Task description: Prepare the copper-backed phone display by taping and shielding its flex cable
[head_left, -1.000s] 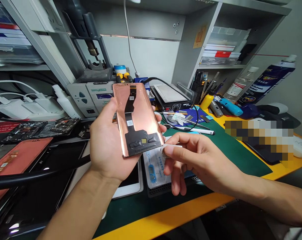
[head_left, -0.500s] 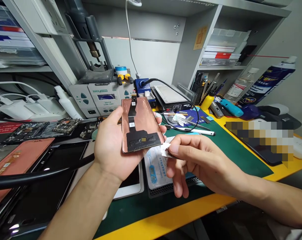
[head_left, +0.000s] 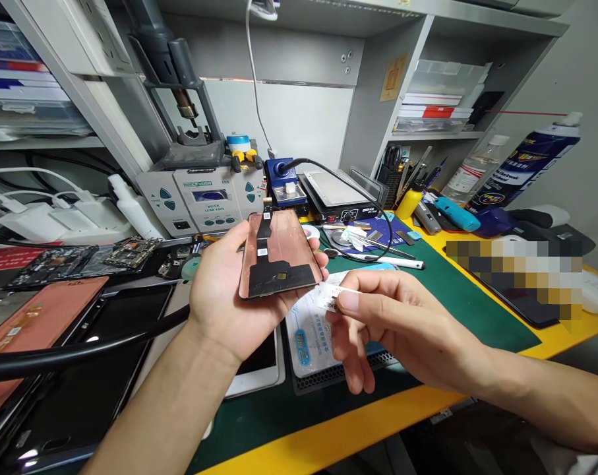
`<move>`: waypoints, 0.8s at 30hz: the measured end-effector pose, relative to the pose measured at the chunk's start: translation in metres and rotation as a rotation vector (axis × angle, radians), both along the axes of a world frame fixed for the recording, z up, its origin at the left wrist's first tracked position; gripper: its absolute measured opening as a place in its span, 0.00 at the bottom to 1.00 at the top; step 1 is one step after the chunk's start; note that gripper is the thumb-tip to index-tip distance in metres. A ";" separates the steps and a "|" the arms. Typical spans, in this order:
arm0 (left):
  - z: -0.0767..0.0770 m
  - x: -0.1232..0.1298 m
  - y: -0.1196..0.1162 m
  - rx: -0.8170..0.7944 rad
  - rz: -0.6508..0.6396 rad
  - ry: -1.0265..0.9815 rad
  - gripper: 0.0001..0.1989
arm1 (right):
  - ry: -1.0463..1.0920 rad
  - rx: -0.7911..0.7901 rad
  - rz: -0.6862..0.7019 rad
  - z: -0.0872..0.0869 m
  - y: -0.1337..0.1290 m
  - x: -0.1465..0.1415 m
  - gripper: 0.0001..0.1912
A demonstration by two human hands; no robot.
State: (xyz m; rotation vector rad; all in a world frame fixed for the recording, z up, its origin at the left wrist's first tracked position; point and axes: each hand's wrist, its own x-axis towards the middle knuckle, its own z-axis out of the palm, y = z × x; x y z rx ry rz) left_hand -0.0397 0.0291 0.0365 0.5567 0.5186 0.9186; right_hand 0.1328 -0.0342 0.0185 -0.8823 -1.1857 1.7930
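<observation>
A copper-coloured phone screen panel [head_left: 291,247], with a black flex cable along its back, lies in my left hand [head_left: 224,297]. The palm is under it, the thumb at its left edge and fingertips at its right edge. Between the thumb and index finger of my right hand [head_left: 392,316] is a small white label [head_left: 327,297] with dark print. The label is beside the panel's lower right corner; whether they touch I cannot tell. The other fingers of my right hand hang loosely curled.
Below my hands are a printed white-blue pad [head_left: 313,336] and a white-framed device [head_left: 259,376]. Phone panels [head_left: 95,356] lie at left, crossed by a thick black cable [head_left: 81,349]. Behind stand a soldering station [head_left: 212,198] and a hot plate [head_left: 343,191]. A spray can [head_left: 526,161] leans at right.
The panel has tilted flatter, its top end now lower in view. My right hand still pinches the label, which has turned slightly and shows more of its surface.
</observation>
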 end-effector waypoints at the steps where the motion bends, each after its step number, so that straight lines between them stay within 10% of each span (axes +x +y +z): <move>1: 0.000 0.000 0.000 -0.008 -0.006 -0.001 0.21 | 0.002 0.000 0.002 0.000 0.000 0.000 0.13; 24: -0.003 -0.001 0.003 -0.047 -0.011 -0.035 0.20 | -0.009 0.004 -0.032 -0.001 -0.002 0.000 0.14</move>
